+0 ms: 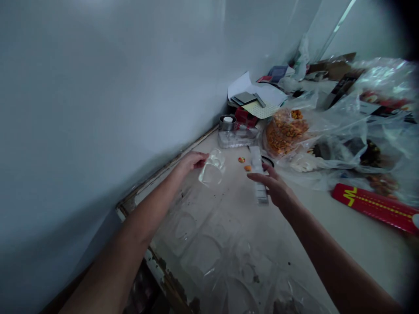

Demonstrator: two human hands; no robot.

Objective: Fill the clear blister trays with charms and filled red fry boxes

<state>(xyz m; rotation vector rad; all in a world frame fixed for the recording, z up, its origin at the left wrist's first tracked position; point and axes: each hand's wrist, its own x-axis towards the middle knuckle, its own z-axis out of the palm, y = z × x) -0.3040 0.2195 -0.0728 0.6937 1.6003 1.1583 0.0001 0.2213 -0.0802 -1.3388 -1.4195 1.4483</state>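
Observation:
My left hand (195, 160) has its fingers closed on the edge of a clear moulded plastic shell (214, 165), which has rounded hollows in it. My right hand (271, 185) is over a narrow whitish strip-like object (257, 157), with the fingers apart. Its forefinger points toward a small orange piece (248, 168) on the table; I see nothing held in this hand. Just beyond that piece lies a small round sticker-like disc (241, 160) in red, yellow and green. The strip is partly hidden by my right fingers, and its kind is unclear.
A worn white table (301, 226) runs along a wall. More clear moulded plastic (203, 253) lies at the near end. A clear tray (237, 138), a metal tin (227, 123), a bag of orange snacks (284, 135), papers (242, 87) and a red packet (373, 207) crowd the back and right.

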